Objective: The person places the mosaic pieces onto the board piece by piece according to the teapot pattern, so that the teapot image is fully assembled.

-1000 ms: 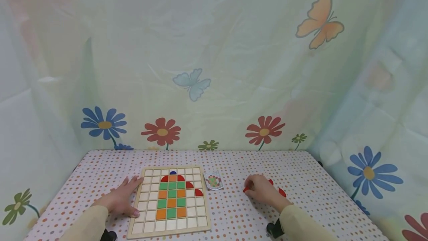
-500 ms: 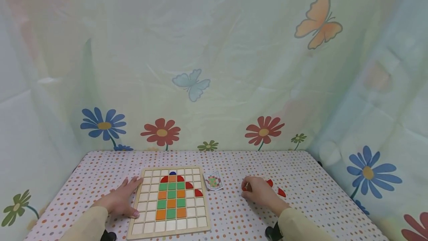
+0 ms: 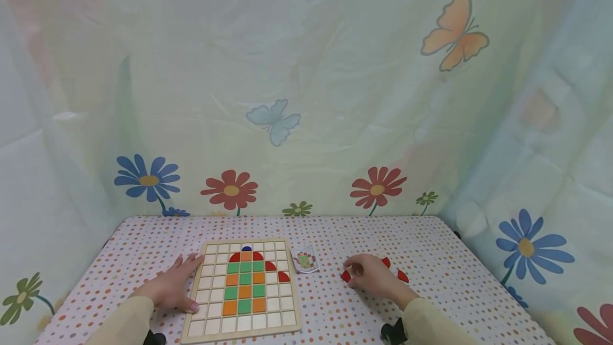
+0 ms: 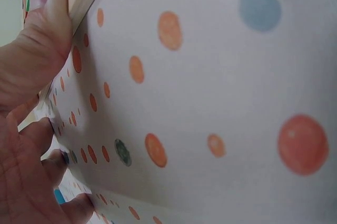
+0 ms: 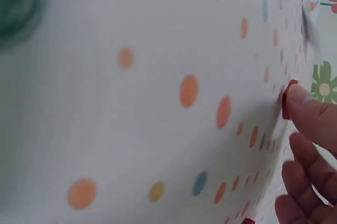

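Note:
A wooden grid board lies at the left, with green and orange square tiles in its middle columns. Red quarter-circle tiles and a blue rounded piece sit in it too. My left hand spreads its fingers along the board's left edge, the thumb against the frame. Between thumb and fingertips my right hand pinches a red quarter-circle tile, low over the table. That tile appears edge-on under the thumb in the right wrist view.
Beyond the right hand lie two more red tiles, one partly behind the knuckles and another farther right. A small picture card touches the board's upper right side. Dotted cloth covers the table; a patterned curtain rises behind.
My right hand has shifted slightly left, and more of the red tile shows at its fingertips. The left hand and the board stay where they were.

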The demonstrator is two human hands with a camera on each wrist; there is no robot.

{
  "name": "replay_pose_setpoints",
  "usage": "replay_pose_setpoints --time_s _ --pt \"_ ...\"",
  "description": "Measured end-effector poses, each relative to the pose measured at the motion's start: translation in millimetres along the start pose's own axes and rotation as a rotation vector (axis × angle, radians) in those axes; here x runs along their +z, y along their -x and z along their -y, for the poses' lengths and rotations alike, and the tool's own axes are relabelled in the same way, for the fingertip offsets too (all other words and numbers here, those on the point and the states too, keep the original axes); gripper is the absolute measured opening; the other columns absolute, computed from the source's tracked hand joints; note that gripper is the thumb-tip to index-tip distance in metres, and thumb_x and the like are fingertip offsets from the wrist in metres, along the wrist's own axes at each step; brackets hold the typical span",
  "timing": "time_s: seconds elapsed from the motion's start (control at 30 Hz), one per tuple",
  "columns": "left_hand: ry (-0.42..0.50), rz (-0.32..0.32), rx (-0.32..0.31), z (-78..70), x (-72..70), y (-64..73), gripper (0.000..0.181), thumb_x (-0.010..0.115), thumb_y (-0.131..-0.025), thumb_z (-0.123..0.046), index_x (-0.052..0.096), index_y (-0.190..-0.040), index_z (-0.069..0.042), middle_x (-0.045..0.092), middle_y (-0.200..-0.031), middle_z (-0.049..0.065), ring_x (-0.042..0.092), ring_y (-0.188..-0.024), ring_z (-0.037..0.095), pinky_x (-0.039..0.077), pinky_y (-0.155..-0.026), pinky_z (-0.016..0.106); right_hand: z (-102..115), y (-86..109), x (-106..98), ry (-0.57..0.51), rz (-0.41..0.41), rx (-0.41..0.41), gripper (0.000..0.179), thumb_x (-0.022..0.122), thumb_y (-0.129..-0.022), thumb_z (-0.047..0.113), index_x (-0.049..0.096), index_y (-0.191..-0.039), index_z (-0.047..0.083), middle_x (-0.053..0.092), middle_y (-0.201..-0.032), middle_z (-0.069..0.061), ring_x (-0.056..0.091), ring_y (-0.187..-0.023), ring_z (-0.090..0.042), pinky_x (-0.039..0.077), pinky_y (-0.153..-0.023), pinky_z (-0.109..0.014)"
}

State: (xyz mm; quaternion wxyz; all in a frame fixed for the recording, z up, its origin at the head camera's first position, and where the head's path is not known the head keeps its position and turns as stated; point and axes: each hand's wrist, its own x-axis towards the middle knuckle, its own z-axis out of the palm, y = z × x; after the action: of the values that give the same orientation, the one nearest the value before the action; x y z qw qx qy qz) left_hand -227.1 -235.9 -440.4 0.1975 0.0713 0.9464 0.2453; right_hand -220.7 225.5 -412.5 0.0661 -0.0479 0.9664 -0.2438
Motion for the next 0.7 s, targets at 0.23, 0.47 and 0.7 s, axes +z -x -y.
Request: replay_pose_setpoints --time_s 0.23,0.47,0.7 --pt "-0.004 -0.002 -0.005 -10.0 -4.3 9.7 0.114 0.093 -0.067 -0.032 0.031 -0.158 -0.002 0.017 -0.165 0.034 0.005 -0.151 0.059 0.012 -0.112 0.085 -9 -4.1 3 0.073 -0.027 -0.045 0.025 0.089 -0.077 0.009 0.077 -0.097 0.015 0.067 -0.098 0.0 0.061 -0.094 -0.016 0.057 -0.088 -0.045" --pt "0.001 0.005 -0.016 -10.0 -4.6 9.0 0.115 0.093 -0.068 -0.031 0.029 -0.158 -0.001 0.015 -0.166 0.032 0.005 -0.152 0.058 0.011 -0.113 0.084 -13 -3.4 3 0.048 -0.026 -0.091 0.024 0.088 -0.077 0.008 0.077 -0.095 0.017 0.067 -0.108 -0.003 0.064 -0.104 -0.024 0.057 -0.092 -0.051" --pt "-0.009 -0.01 0.002 0.4 0.8 0.2 0.117 0.094 -0.064 -0.034 0.031 -0.157 -0.001 0.017 -0.165 0.033 0.006 -0.151 0.06 0.012 -0.11 0.086 -9 -3.3 4 0.056 -0.022 -0.061 0.02 0.088 -0.079 0.012 0.074 -0.092 0.015 0.066 -0.114 -0.006 0.063 -0.11 -0.026 0.055 -0.095 -0.051"
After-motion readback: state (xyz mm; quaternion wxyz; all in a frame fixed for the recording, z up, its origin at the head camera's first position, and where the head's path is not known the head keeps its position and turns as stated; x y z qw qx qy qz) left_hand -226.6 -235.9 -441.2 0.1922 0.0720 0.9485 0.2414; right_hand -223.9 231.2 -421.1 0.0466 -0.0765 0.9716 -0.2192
